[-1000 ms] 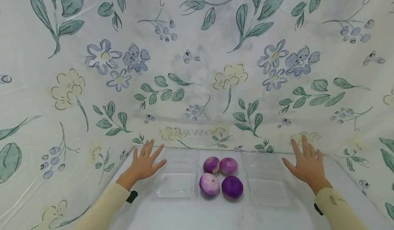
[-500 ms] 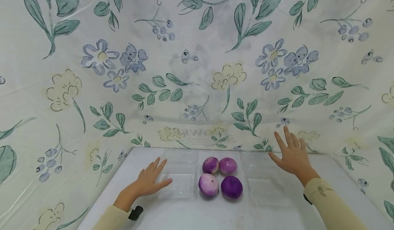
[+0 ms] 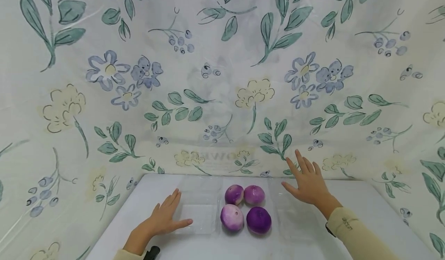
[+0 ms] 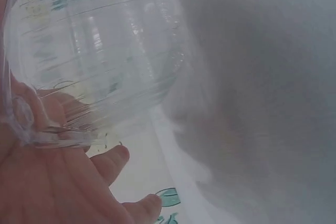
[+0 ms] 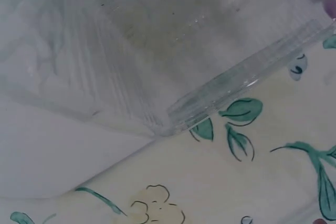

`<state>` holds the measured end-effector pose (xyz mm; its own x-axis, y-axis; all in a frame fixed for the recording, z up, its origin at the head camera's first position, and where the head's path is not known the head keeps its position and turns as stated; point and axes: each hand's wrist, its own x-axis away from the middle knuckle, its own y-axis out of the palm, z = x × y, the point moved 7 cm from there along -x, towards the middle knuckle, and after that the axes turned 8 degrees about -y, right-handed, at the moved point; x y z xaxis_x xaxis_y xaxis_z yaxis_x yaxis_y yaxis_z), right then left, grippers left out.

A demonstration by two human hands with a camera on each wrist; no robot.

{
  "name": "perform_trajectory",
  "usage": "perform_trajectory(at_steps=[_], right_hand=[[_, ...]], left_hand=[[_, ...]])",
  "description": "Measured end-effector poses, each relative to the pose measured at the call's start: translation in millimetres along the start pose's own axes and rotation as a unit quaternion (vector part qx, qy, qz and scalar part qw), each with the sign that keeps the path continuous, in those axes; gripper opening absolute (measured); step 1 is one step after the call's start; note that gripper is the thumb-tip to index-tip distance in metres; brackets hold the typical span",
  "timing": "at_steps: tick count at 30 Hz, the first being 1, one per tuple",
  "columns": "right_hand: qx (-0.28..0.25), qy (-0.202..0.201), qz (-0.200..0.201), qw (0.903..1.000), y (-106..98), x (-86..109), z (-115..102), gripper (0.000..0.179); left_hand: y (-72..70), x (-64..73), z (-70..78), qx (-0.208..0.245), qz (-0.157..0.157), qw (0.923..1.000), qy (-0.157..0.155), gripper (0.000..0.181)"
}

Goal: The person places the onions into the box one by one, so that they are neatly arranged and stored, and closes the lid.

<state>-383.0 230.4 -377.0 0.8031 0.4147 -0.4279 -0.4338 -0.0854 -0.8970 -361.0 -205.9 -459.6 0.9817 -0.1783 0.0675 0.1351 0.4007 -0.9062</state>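
Purple and white turnips stand close together mid-table in the head view: a dark purple turnip (image 3: 259, 220) and a paler turnip (image 3: 231, 217) in front, others behind. A clear plastic container (image 3: 199, 219) lies left of them, another clear container (image 3: 295, 225) right of them. My left hand (image 3: 161, 219) is at the left container's outer side, fingers straight, thumb pointing towards the turnips. In the left wrist view its fingers (image 4: 113, 163) show behind the clear plastic. My right hand (image 3: 307, 184) hovers over the far part of the right container, fingers spread, holding nothing.
The white table (image 3: 243, 248) ends at the back against a hanging floral sheet (image 3: 222, 78), which also closes in the left and right sides. A dark wrist strap (image 3: 152, 253) shows at the left sleeve.
My left hand has come down and nearer the front beside the left container. My right hand has moved left, towards the turnips. The head view has tilted slightly; the turnips stay in place.
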Motion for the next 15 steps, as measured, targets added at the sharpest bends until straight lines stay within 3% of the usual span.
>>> perform_trajectory(at_steps=[15], right_hand=[[-0.008,-0.066,0.015,0.9977,2,-13.5,-38,0.083]], left_hand=[[1.7,-0.8,-3.2,0.009,0.008,0.9999,-0.010,0.111]])
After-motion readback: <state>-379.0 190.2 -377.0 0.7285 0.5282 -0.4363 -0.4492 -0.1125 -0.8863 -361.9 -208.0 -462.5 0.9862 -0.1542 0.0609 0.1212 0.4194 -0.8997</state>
